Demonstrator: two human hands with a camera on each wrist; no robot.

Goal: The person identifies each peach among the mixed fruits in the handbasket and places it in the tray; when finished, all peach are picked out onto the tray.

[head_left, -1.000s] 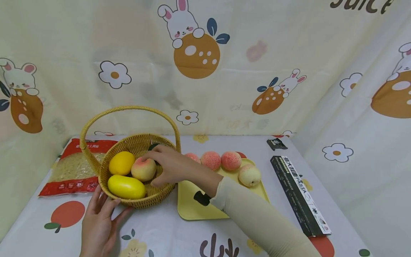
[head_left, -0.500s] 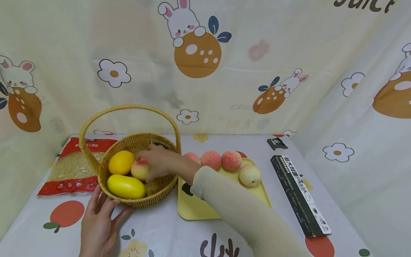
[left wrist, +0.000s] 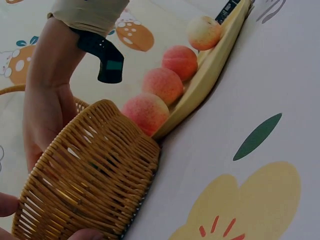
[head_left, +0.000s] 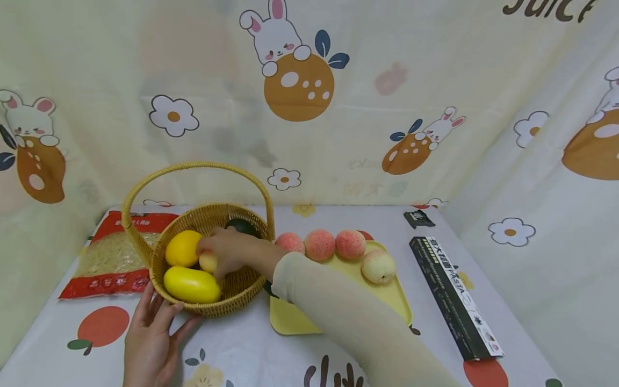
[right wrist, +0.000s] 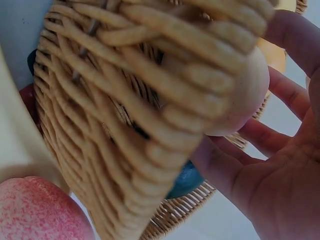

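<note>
Inside the wicker basket (head_left: 237,301), my right hand (head_left: 229,250) grips a peach (head_left: 208,262), mostly covered by the fingers. The right wrist view shows the pale peach (right wrist: 250,95) against my curled fingers, behind the basket's rim. Beside it in the basket are a yellow lemon-like fruit (head_left: 184,248), a long yellow fruit (head_left: 192,285) resembling a mango, and a dark green fruit (head_left: 242,227) near the back wall. My left hand (head_left: 151,338) touches the basket's near left side from outside, fingers fairly straight.
A yellow tray (head_left: 290,320) right of the basket carries several peaches (head_left: 319,245) along its back and right edges. A red-and-clear food bag (head_left: 113,252) lies behind the basket's left side. Farther right are a black pasta box (head_left: 454,301) and a small black packet (head_left: 418,218).
My right hand has moved slightly left and down over the peach, covering more of it. The dark green fruit shows more now. The left hand stays at the basket.
</note>
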